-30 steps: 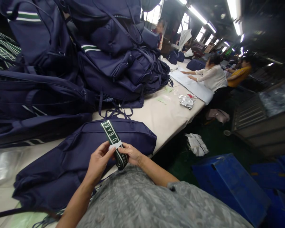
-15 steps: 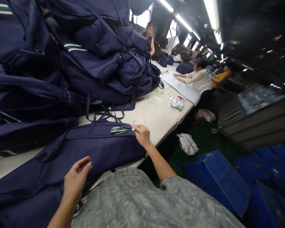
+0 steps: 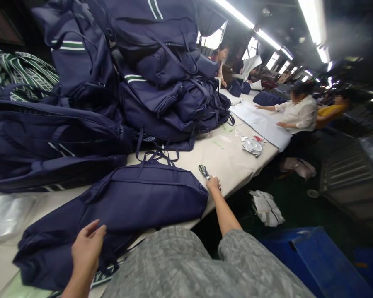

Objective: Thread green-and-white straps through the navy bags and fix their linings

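A long navy bag (image 3: 149,196) lies on its side along the table's near edge, its thin straps bunched on the far side. My right hand (image 3: 214,183) is closed on a folded strap (image 3: 203,170), dark green with white markings, just past the bag's right end. Over the bag's left part hovers my left hand (image 3: 87,244), its thumb and fingers slightly apart with nothing between them. Part of another green-and-white patterned strap (image 3: 107,275) shows below the bag, by my clothing.
Navy bags (image 3: 161,91) are piled high at the back left, beside a heap of green-and-white straps (image 3: 18,74). Clear plastic (image 3: 9,213) lies at left. Foil-like wrapping (image 3: 251,145) sits on the cream tabletop (image 3: 205,151). Co-workers (image 3: 300,109) stand along the table; blue boxes (image 3: 311,256) are at right.
My right hand has carried the folded strap from above the bag to beyond its right end. The view has swung left, bringing the strap heap and clear plastic into sight.
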Demonstrator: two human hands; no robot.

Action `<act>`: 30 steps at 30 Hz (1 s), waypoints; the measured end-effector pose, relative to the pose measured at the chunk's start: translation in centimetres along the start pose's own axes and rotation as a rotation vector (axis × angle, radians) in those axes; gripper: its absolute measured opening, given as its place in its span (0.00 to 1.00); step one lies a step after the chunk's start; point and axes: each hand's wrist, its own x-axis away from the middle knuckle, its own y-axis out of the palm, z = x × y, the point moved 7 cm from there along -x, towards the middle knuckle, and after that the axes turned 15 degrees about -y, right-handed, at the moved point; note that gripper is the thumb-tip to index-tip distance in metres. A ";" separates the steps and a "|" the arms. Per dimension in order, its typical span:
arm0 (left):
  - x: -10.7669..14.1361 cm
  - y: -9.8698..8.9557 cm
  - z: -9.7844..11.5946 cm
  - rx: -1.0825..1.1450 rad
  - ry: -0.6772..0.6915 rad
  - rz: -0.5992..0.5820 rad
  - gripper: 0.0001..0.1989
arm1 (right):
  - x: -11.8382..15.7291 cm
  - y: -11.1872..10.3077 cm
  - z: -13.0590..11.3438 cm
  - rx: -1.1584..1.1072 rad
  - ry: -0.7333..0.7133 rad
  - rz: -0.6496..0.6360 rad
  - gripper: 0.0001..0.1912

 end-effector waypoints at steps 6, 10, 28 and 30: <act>1.8 2.4 -5.3 0.264 -0.374 -0.225 0.09 | -3.8 3.4 -8.3 -0.164 -0.301 -0.163 0.23; 3.4 3.6 -8.3 0.240 -0.597 -0.347 0.05 | -5.6 6.1 -12.9 -0.282 -0.376 -0.400 0.33; 8.2 5.7 -2.4 0.263 -0.215 -0.643 0.26 | 4.9 -12.5 -16.2 -0.868 -0.646 -0.367 0.25; 9.1 6.1 -1.1 0.216 -0.143 -0.682 0.27 | 6.0 -17.6 -14.5 -0.788 -0.681 -0.155 0.25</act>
